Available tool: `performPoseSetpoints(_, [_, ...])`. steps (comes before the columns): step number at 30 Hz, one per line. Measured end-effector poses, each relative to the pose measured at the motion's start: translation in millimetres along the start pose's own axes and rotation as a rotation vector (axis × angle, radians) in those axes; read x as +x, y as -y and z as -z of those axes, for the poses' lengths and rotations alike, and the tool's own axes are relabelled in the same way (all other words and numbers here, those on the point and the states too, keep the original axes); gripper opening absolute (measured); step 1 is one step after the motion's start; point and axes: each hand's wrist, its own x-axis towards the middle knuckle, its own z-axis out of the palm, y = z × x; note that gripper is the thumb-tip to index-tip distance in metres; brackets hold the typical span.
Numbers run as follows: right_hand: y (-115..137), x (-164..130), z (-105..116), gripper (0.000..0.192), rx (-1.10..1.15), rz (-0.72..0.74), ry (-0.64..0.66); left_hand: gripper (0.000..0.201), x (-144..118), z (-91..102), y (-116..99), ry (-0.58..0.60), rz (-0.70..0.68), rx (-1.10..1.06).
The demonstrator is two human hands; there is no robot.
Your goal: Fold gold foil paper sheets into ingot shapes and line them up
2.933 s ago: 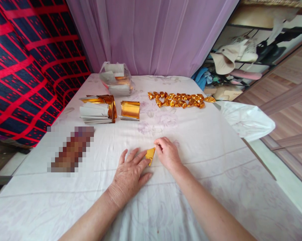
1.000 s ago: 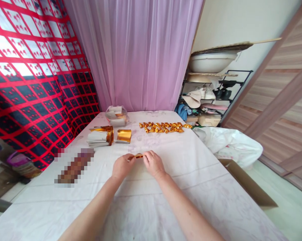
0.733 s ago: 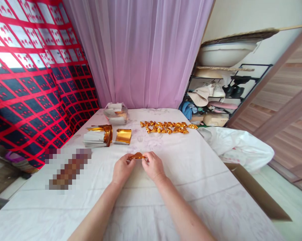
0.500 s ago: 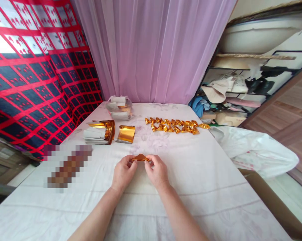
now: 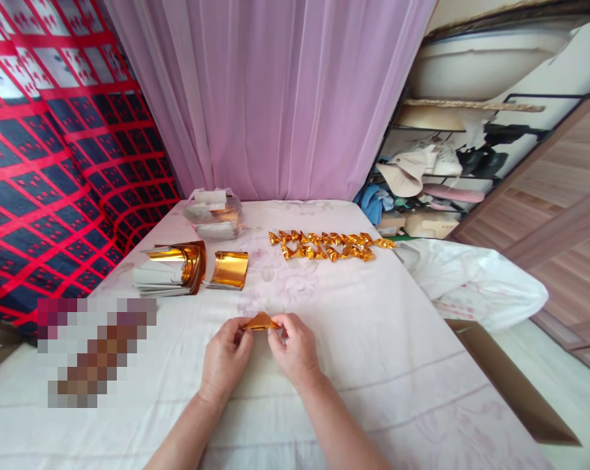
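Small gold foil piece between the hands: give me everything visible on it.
The small gold foil piece is shiny orange-gold paper, folded into a flat, roughly triangular shape with its peak pointing up and away from the camera. It is held just above the white floral tablecloth, near the table's middle, and seems not to rest on it. The left hand pinches its left corner and the right hand its right corner with the fingertips. Creases show faintly; finer detail is too small to tell.

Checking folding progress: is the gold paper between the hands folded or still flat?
Folded. The gold paper shows as a small peaked triangle, pinched between left hand and right hand.
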Motion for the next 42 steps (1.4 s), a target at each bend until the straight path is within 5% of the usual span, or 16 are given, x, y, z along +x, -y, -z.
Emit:
performPoseSetpoints(37, [-1.0,0.5,-2.3,0.012,-0.133,0.12,-0.046,0.02,3.4,0.5,0.2,0.018,0.018,0.055])
performPoseSetpoints(42, [-3.3,1.2,0.5,0.012,-0.143,0.099,-0.043,0.016,2.8,1.9,-1.2,0.04,-0.085,0.093])
